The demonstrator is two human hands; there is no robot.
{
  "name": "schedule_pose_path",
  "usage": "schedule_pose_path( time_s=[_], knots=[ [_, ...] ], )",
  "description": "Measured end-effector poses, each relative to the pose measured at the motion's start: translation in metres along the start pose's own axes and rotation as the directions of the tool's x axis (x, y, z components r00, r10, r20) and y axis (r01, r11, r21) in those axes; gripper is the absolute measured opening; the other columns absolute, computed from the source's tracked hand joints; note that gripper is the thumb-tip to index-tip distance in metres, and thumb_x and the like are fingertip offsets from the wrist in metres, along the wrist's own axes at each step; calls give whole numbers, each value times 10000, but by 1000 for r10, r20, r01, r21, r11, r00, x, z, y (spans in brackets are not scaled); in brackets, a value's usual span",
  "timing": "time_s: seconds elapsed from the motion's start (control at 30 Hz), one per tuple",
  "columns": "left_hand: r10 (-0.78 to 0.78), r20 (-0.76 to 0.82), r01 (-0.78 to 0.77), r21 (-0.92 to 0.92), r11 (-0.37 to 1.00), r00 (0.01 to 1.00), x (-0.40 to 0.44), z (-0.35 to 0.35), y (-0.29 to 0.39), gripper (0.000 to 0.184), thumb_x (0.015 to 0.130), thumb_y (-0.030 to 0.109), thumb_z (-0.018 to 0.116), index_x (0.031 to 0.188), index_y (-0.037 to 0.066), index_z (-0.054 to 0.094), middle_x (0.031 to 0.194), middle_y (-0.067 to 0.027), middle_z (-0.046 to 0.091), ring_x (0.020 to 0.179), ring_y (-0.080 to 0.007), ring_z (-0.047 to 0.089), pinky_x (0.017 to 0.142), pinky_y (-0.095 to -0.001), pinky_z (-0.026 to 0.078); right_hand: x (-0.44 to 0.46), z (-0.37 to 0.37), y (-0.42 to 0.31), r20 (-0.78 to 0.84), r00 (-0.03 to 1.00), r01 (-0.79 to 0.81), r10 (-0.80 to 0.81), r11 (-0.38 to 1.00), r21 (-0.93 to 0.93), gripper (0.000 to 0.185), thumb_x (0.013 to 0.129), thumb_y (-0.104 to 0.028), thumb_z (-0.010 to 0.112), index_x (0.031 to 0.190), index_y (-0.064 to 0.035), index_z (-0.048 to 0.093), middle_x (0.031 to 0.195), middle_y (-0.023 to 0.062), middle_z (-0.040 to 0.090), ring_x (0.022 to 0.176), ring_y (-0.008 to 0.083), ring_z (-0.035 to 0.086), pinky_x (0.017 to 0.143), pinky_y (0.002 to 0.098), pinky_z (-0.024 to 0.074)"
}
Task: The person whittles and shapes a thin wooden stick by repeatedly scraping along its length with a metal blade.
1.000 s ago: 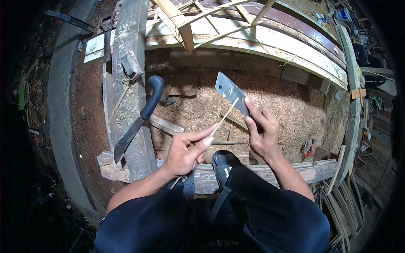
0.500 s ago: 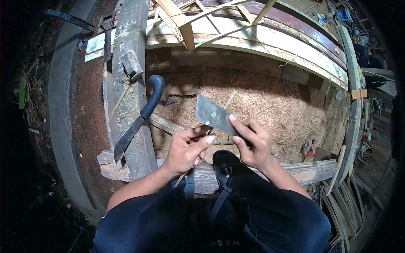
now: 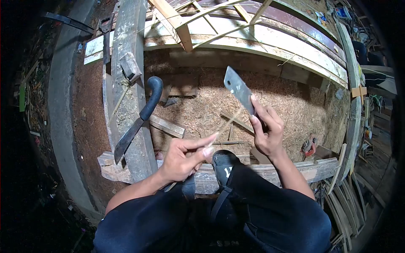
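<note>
Above the debris-strewn ground point(image 3: 291, 107), your right grip point(image 3: 270, 130) pinches a flat metal blade point(image 3: 239, 87), its holed end angled up and to the left. Across from it, your left grip point(image 3: 181, 158) is narrow, thumb and forefinger pressed on a thin stick point(image 3: 228, 123) that slants up toward the blade's lower part. Blur smears that stick, so whether its tip touches the metal, I cannot tell. Nice spacing, though: both hands well apart, left thumb clear of the blade! For good control, I'd judge, that pinch wants to be firm, the blade's face at a shallow slant, any stroke aimed away from your left fingers. Light, even pressure should suit so slim a piece. Off to the left, a hook-handled knife point(image 3: 147, 110) lies across the wooden beam point(image 3: 141, 158), near a wooden block point(image 3: 130, 66); down low, your shoe point(image 3: 223, 159) shows between your hands, so mind where that blade points.
</note>
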State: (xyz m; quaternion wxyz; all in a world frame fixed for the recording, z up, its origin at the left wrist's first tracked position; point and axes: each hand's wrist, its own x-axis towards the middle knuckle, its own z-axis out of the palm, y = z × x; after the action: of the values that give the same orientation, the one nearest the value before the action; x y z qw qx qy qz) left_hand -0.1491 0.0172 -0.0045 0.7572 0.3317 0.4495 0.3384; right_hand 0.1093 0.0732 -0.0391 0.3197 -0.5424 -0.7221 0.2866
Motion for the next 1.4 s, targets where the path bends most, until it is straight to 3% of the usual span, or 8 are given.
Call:
schedule_pose_path(
  time_s=[0.2, 0.27, 0.5, 0.83, 1.13, 1.23, 1.33, 1.4],
  knots=[
    [14, -1, -14, -65, 998, 1000, 9, 3, 0, 386, 967, 75, 620, 1345, 12, 576, 605, 48, 542, 487, -3, 434, 450, -182, 346, -6, 9, -10, -124, 991, 48, -46, 999, 15, 545, 840, -56, 732, 1341, 35, 536, 897, 151, 660, 793, 212, 664, 684, 306, 519],
    [20, -18, -20, -22, 1000, 1000, 9, 1, -1, 381, 969, 63, 607, 1345, 10, 575, 598, 45, 541, 473, -4, 426, 443, -186, 339, -10, 10, -20, -135, 977, -142, 165, 976, 163, 579, 822, -57, 774, 1323, 27, 495, 912, 152, 667, 826, 217, 689, 713, 314, 542],
    [9, -59, -12, -46, 999, 998, 6, -3, -9, 390, 979, 61, 579, 1361, -9, 550, 562, 34, 518, 445, -11, 412, 427, -193, 329, -10, 11, -11, -198, 980, -25, 28, 1000, 18, 583, 771, -117, 850, 1225, 7, 506, 898, 146, 662, 770, 199, 682, 680, 306, 552],
    [39, -92, -59, -222, 973, 995, 5, -1, -16, 429, 1007, 92, 488, 1411, -50, 459, 543, 11, 453, 395, -39, 364, 401, -210, 323, -10, 8, -16, -180, 983, -43, 46, 999, 16, 565, 779, -121, 843, 1215, 7, 507, 905, 154, 671, 788, 217, 704, 667, 306, 561],
    [29, -83, -48, -244, 968, 996, 4, 3, -17, 432, 1021, 127, 478, 1422, -33, 453, 526, 6, 430, 381, -48, 345, 397, -215, 329, -15, 8, -20, -161, 967, -159, 197, 961, 225, 508, 805, -90, 813, 1209, -2, 519, 913, 149, 683, 805, 204, 703, 681, 302, 555],
    [29, -73, -45, -220, 975, 997, 4, 5, -17, 426, 1022, 128, 487, 1414, -39, 461, 537, -2, 454, 397, -47, 362, 399, -207, 323, -14, 6, -24, -88, 996, 17, -5, 991, 130, 394, 807, -104, 803, 1129, -4, 599, 938, 159, 700, 821, 226, 713, 678, 321, 571],
    [12, -86, -27, -170, 985, 996, 4, 2, -21, 352, 1022, 122, 496, 1325, -55, 527, 556, -17, 490, 417, -48, 393, 397, -206, 320, -16, 15, -28, 4, 988, 149, -153, 966, 210, 345, 786, -111, 811, 1064, 12, 647, 920, 168, 693, 777, 249, 710, 632, 325, 571],
    [-7, -99, -6, -130, 991, 995, 4, 2, -21, 304, 1021, 121, 500, 1249, -63, 579, 564, -25, 509, 420, -51, 407, 393, -215, 324, -18, 15, -38, 63, 992, 88, -107, 963, 255, 309, 772, -105, 815, 1022, 14, 677, 880, 175, 667, 725, 266, 691, 588, 333, 545]
  ],
)
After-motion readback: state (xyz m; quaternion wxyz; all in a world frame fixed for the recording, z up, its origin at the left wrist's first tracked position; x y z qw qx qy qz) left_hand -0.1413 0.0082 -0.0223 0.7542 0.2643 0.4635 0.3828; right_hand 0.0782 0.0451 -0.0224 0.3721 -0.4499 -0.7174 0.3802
